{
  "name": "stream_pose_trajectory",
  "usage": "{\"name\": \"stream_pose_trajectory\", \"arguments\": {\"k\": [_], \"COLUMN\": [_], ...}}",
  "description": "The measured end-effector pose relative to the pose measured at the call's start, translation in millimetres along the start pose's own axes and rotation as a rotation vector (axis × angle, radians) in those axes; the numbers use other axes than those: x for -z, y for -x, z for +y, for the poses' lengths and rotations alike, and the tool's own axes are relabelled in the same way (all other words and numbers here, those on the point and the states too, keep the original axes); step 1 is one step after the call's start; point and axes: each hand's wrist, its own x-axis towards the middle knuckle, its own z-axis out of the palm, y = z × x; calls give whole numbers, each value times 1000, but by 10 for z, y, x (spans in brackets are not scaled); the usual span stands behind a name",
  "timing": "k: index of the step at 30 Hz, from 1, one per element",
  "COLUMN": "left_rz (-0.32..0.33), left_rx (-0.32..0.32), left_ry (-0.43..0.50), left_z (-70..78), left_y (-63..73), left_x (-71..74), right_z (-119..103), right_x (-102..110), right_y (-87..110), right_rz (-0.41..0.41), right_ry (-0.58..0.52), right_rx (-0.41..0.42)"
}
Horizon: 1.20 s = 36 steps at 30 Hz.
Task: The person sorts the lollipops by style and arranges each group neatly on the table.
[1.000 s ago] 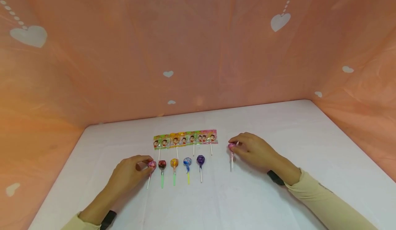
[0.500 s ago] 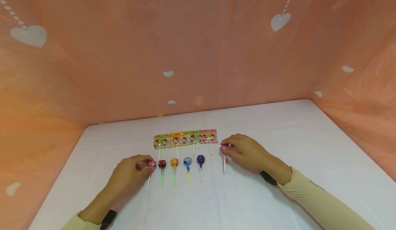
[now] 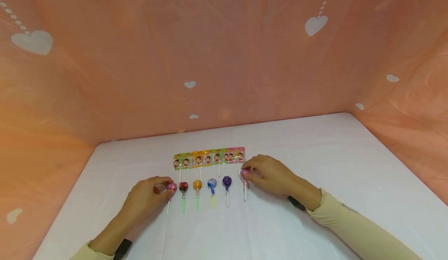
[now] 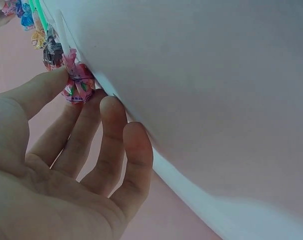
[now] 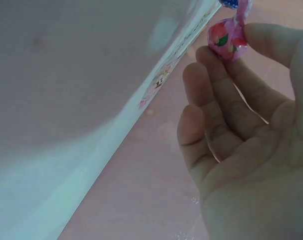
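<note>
At the left end of a row of lollipops, my left hand pinches a pink-wrapped lollipop by its head between thumb and fingers. My right hand pinches another pink-wrapped lollipop at the row's right end, its white stick pointing toward me. Between the hands lie a dark red lollipop, an orange one, a blue one and a purple one, heads away from me.
Behind the row lies a strip of flat lollipops in joined green, orange and pink packets, white sticks toward me. All rest on a white table. An orange cloth with white hearts walls the back and sides.
My right hand has moved left and slightly toward me with its pink lollipop, closing in on the purple one. My left hand has stayed in place on its lollipop.
</note>
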Motion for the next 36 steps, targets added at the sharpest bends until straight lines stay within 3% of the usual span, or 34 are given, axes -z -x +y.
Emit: {"name": "stream_pose_trajectory", "arguments": {"k": [14, 36], "left_rz": [9, -22], "left_rx": [-21, 6], "left_ry": [-2, 0], "left_z": [15, -16], "left_y": [-15, 1], "left_x": [18, 2], "right_z": [-53, -88], "right_x": [-32, -36], "right_y": [-36, -33], "right_rz": [-55, -114], "right_ry": [39, 59], "right_rx": [43, 5]}}
